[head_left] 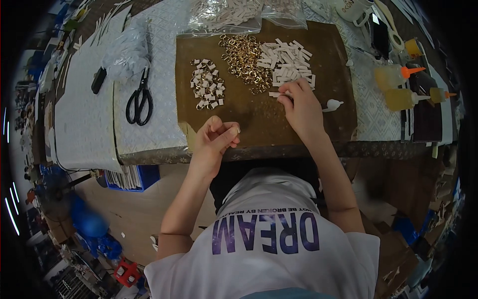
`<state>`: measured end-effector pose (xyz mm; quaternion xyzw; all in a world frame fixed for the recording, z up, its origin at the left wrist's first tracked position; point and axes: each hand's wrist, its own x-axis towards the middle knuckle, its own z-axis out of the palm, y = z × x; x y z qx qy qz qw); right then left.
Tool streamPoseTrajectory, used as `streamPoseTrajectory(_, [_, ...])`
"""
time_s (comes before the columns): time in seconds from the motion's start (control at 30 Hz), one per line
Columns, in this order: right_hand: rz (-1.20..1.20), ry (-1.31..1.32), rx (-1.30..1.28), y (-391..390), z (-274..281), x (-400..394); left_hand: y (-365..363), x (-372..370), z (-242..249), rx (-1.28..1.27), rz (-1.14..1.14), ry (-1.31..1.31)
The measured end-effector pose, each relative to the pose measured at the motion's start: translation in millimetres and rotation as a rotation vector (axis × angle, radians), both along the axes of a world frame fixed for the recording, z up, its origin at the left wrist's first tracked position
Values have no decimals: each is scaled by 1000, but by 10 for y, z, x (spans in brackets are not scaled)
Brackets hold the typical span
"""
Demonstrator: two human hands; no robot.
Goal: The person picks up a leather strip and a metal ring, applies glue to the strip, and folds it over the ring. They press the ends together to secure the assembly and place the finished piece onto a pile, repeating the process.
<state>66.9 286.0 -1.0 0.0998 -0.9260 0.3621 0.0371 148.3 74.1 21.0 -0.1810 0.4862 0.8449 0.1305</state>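
Observation:
My right hand (302, 107) is closed in a pinch at the near edge of a pile of short white strips (286, 57), with one white strip (274, 94) at its fingertips. Closer to the table's front edge, my left hand (216, 138) has thumb and fingers pressed together; what they hold is too small to make out. Gold metal rings (244, 60) lie heaped left of the strips. Farther left is a group of gold rings with white strips folded around them (206, 84). All three piles rest on a brown mat (239, 112).
Black-handled scissors (139, 104) and a crumpled plastic bag (128, 55) lie left of the mat. A small white nozzle-like piece (332, 105) sits on its right side. Beyond stand glue bottles (398, 99). Clear bags of strips (224, 15) lie at the back.

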Motion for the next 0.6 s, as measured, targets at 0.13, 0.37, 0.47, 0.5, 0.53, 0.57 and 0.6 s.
streamPoseTrajectory(0.13, [23, -70, 52, 22, 10, -68, -108, -2, -19, -21, 47, 3])
streamPoseTrajectory(0.37, [33, -37, 23, 24, -5, -97, -280, -22, -68, -22, 140, 46])
streamPoseTrajectory(0.47, [20, 43, -50, 11, -55, -113, -287, -19, -74, -27, 157, 44])
streamPoseTrajectory(0.5, [10, 59, -66, 16, -61, -116, -283, -15, -75, -35, 161, 40])
streamPoseTrajectory(0.53, [6, 71, -88, 14, -59, -119, -275, -18, -77, -42, 164, 36])
streamPoseTrajectory(0.57, [0, 85, -108, 5, -52, -123, -280, -24, -85, -55, 174, 48])
streamPoseTrajectory(0.6, [-6, 99, -127, 7, -41, -125, -294, -32, -99, -67, 183, 60])
